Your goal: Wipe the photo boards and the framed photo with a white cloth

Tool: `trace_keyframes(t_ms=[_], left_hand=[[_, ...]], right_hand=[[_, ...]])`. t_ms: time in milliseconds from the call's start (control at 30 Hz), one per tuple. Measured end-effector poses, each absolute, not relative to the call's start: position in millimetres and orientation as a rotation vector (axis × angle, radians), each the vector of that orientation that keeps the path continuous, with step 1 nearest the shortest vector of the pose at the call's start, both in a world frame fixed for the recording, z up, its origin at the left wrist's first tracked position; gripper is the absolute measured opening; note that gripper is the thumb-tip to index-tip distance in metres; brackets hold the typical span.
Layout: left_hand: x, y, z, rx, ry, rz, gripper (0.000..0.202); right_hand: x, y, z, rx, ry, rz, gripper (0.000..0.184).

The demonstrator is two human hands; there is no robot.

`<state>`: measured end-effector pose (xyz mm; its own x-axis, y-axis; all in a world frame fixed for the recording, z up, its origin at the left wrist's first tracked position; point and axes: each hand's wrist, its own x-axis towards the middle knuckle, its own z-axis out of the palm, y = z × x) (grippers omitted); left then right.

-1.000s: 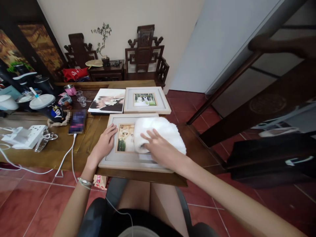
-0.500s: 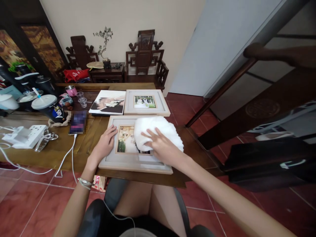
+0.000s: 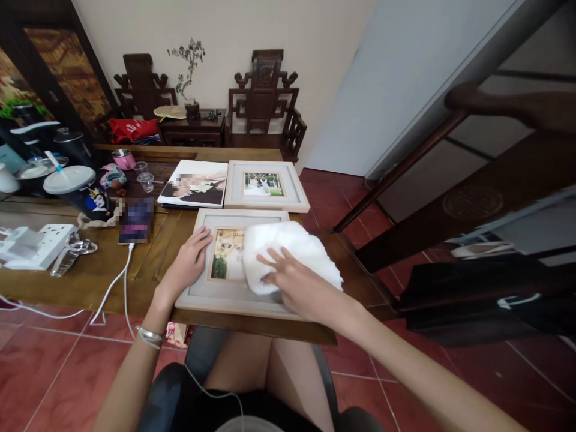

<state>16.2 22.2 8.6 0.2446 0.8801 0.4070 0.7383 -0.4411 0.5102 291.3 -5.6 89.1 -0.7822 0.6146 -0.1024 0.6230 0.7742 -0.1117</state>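
Observation:
A light wooden picture frame [image 3: 193, 300] lies flat at the near table edge, a couple's photo [image 3: 227, 255] at its centre. On the frame's left border, my left hand [image 3: 193, 258] rests with its fingers laid out flat. My right hand [image 3: 292, 279] presses a fluffy white cloth [image 3: 299, 243] onto the frame, its fingers partly spread and partly bent into the cloth. The cloth hides the frame's right part and some of the photo.
Behind lie a second framed photo [image 3: 265, 207] and a white-edged photo album [image 3: 198, 186]. To the left are a charging phone [image 3: 136, 221], a lidded cup [image 3: 72, 180], a power strip [image 3: 49, 246] and a clear hair claw [image 3: 72, 255]. A dark wooden chair [image 3: 405, 240] stands right.
My right hand and the cloth have moved down towards the frame's lower right. My left hand stays on the left border. The view has shifted slightly.

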Motion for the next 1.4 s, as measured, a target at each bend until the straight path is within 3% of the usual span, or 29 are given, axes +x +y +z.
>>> trace_keyframes(t_ms=[367,667,867,1033,1133,1267,1400], left_hand=[[15.2,22.4,9.3,2.308,1.517,0.984,0.039],[14.4,22.6,9.7,2.282,1.517,0.969,0.039],[15.5,21.1,11.5,2.298,1.536,0.958,0.040],[15.8,19.2,12.0,2.284,1.528,0.991,0.039],[16.4,17.4,11.9,2.260,1.526,1.008,0.039],[17.0,15.8,11.6,2.236,1.511,0.993,0.039],[16.8,15.9,11.7,2.228,1.506,0.980,0.040]], right_hand=[[314.9,-35.0,100.8,1.033,2.900,-0.648,0.059],[314.9,36.2,67.0,1.293,3.033,-0.228,0.062],[290.2,29.7,69.0,1.201,2.935,0.037,0.046],[293.7,-6.7,95.0,1.000,2.940,-0.314,0.052],[306.1,-8.3,101.4,1.105,2.976,-0.470,0.060],[305.9,22.3,100.6,1.175,3.202,-0.193,0.062],[267.7,68.3,100.8,1.125,3.295,0.235,0.041]])
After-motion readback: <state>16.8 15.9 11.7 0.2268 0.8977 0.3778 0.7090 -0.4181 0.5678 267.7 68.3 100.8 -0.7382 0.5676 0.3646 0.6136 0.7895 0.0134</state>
